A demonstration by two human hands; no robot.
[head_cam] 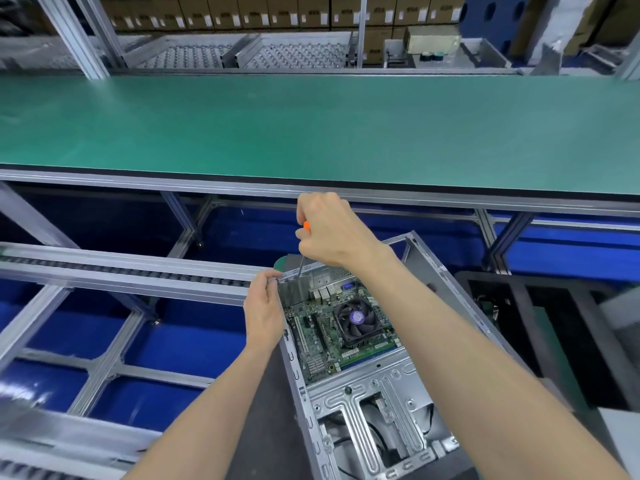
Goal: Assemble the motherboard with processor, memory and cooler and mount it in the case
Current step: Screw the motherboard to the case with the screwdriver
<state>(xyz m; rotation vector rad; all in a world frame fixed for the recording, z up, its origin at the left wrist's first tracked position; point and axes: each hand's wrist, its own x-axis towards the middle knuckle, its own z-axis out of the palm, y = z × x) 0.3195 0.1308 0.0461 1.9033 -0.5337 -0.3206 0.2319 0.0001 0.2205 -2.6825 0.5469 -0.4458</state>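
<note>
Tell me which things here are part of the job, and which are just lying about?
In use: screwdriver in the right hand; computer case, steadied by the left hand; motherboard; cooler fan.

Lying about: green belt; cardboard boxes; roller racks.

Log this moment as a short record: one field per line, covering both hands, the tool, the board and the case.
right hand: grips the screwdriver by its orange handle, shaft pointing down at the case's far left corner
left hand: pinches the case edge at that corner
motherboard: lies inside the case
cooler: fan sits on the board
case: open, lying flat
</note>
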